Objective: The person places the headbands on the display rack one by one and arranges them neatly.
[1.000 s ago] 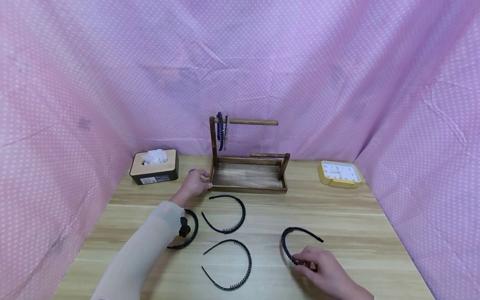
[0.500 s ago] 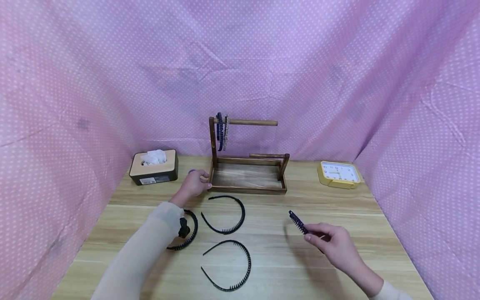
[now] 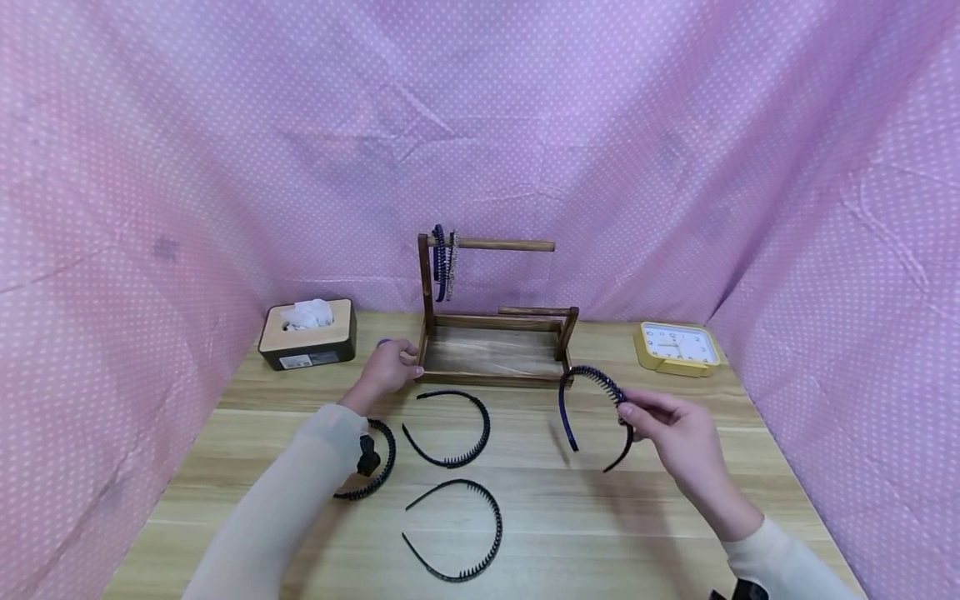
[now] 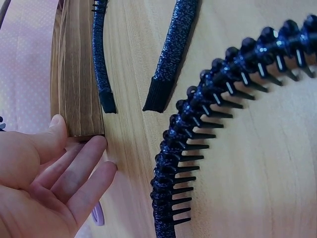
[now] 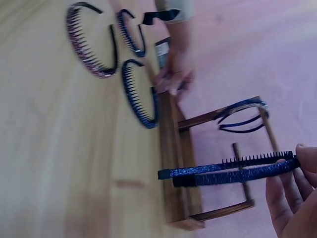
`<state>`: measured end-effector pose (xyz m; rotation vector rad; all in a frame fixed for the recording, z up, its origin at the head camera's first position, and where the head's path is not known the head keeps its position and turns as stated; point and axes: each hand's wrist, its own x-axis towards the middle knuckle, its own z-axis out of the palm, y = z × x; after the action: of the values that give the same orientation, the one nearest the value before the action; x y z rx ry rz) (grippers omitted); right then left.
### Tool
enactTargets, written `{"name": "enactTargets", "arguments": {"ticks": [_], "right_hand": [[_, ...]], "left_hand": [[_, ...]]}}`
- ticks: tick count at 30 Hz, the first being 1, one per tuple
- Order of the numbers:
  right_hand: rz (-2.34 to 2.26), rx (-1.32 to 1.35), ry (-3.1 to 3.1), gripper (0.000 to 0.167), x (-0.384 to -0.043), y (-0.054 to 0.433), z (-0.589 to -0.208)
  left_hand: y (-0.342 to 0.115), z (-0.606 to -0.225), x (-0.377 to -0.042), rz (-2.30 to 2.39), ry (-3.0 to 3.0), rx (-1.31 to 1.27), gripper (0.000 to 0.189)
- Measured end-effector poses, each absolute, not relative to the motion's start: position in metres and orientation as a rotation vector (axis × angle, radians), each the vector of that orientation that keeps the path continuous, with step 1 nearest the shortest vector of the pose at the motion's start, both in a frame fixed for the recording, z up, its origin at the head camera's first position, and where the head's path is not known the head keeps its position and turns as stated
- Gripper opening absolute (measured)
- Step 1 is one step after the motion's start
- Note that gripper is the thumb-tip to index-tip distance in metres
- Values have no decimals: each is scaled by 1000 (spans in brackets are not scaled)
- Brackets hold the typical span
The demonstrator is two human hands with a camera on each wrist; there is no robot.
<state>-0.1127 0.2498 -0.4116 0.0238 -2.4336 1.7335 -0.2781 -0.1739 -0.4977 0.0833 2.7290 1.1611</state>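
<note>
My right hand (image 3: pixel 684 437) pinches a dark blue glittery toothed headband (image 3: pixel 597 377) between thumb and fingers, raised above the table with its ends pointing down. In the right wrist view the headband (image 5: pixel 233 173) shows side-on in front of the wooden headband stand (image 5: pixel 171 148). My left hand (image 3: pixel 386 367) holds the left front corner of the stand (image 3: pixel 495 380), thumb on one side and fingers at the end. Several headbands hang at the left of its upper bar (image 3: pixel 506 244). On the table lie a headband (image 3: pixel 485 433), another headband (image 3: pixel 498 533), and a third headband (image 3: pixel 386 471) partly under the left sleeve.
A tissue box (image 3: pixel 307 337) stands back left, and a yellow alarm clock (image 3: pixel 677 348) back right. The stand has a shorter lower bar (image 3: pixel 534 311) at its right. Pink dotted cloth (image 3: pixel 480 125) surrounds the wooden table (image 3: pixel 540 542). Part of a purple loop (image 4: pixel 98 214) shows behind the left hand.
My right hand has lifted the headband off the table, moved it toward the stand and turned it until its ends point down. The left hand has stayed on the stand's corner.
</note>
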Motion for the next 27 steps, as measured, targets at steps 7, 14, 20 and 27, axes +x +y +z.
{"name": "enactTargets", "arguments": {"ticks": [7, 14, 20, 27], "right_hand": [[1935, 123, -2149, 33, -135, 242, -390], [1997, 156, -1986, 31, -160, 230, -371], [1916, 142, -1887, 32, -189, 220, -360], [1876, 128, -1804, 31, -226, 214, -353]], "left_hand": [[-175, -498, -277, 1170, 2724, 86, 38], [-175, -497, -277, 1167, 2731, 78, 38], [-175, -496, -277, 1166, 2737, 86, 39], [-173, -497, -276, 1174, 2735, 94, 39]]}}
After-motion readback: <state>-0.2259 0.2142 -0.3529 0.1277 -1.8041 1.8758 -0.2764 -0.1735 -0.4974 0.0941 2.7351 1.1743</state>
